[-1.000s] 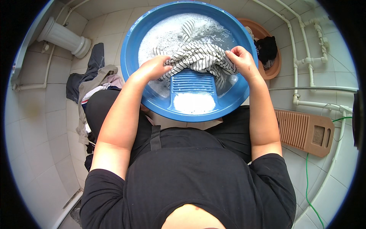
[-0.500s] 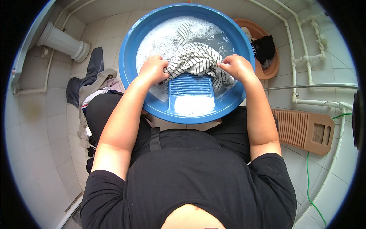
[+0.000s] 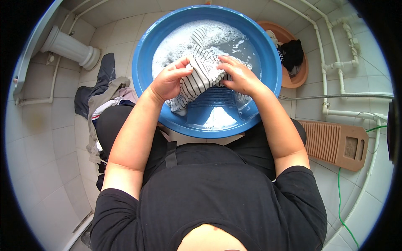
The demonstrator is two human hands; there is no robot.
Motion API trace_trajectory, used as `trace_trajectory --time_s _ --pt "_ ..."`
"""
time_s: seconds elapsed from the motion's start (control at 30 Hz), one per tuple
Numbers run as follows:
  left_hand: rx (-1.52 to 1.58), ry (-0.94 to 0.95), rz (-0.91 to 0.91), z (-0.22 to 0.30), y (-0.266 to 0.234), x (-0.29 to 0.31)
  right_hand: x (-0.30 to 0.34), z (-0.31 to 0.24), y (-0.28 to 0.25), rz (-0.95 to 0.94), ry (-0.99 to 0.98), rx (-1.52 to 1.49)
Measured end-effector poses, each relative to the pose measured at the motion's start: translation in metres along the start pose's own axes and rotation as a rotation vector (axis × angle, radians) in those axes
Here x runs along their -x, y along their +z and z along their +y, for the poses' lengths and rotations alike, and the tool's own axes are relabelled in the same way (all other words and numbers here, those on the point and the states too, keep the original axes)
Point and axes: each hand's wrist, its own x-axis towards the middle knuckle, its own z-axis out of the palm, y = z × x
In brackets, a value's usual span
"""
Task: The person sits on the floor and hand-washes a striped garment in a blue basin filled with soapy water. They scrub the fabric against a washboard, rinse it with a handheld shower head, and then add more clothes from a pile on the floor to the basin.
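Note:
A wet white cloth garment with black stripes (image 3: 197, 79) is bunched between my hands, over the ribbed washboard slope (image 3: 211, 98) built into a blue round basin (image 3: 144, 83). My left hand (image 3: 169, 79) is curled at the garment's left edge, thumb and fingers around its upper fold. My right hand (image 3: 240, 76) grips the right side, its fingers bent over the cloth. Part of the garment trails into the sudsy water (image 3: 171, 44) at the far side. The fingertips are partly hidden by the folds.
An orange basin (image 3: 303, 69) with dark clothes (image 3: 292, 54) stands beyond the blue one, at right. A brown washboard (image 3: 331, 142) lies on the tiles at right, near a green cord (image 3: 340, 201) and white pipes (image 3: 324, 75). Clothes (image 3: 104, 83) are heaped at left.
Both hands have moved closer together and gathered the striped garment. Its near left part is now raised and spread over the washboard slope.

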Motion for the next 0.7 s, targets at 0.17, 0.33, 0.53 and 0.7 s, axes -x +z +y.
trace_trajectory --time_s 0.17,0.33,0.53,0.7 --pt "0.012 0.081 0.147 0.006 -0.016 -0.003 -0.01 -0.002 -0.027 -0.04 0.295 -0.072" --pt "-0.408 0.173 0.446 0.006 -0.02 -0.011 -0.007 0.006 -0.045 0.106 0.445 -0.292" --pt "-0.853 0.119 0.507 -0.011 -0.055 -0.019 -0.005 0.008 -0.046 0.145 0.614 -0.334" --pt "-1.049 0.071 0.565 -0.011 -0.058 -0.017 -0.003 0.017 -0.041 0.037 0.614 -0.234"
